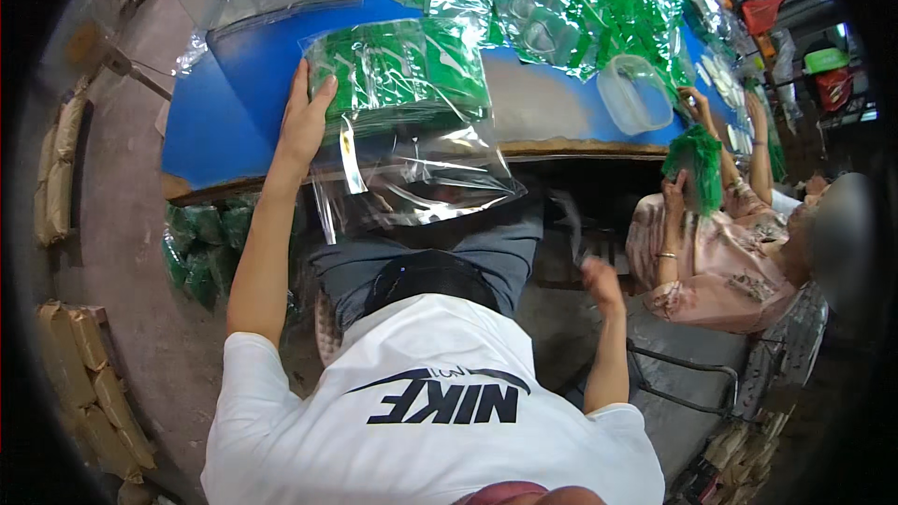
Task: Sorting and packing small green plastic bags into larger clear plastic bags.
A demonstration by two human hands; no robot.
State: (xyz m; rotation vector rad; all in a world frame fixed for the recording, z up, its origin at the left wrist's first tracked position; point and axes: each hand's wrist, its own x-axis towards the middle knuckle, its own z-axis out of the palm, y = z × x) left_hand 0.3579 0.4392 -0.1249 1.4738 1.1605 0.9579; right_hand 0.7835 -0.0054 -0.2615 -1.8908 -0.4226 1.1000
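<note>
Blue table, green packets piled behind. Left hand, fingers together, flat on green packet stack in clear bag at the edge. Right hand low, blurred, fingers unclear. Best keep stack squared.

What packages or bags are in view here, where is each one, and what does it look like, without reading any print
Stack of green packets: table's near edge, under the left hand; flat, inside a clear bag.
Clear plastic bag: hangs open over the table edge; glossy.
Loose green packets: heaped at the table's far side.
Green bundle: held by a co-worker, right.
Green bundles: under the table, left.
</note>
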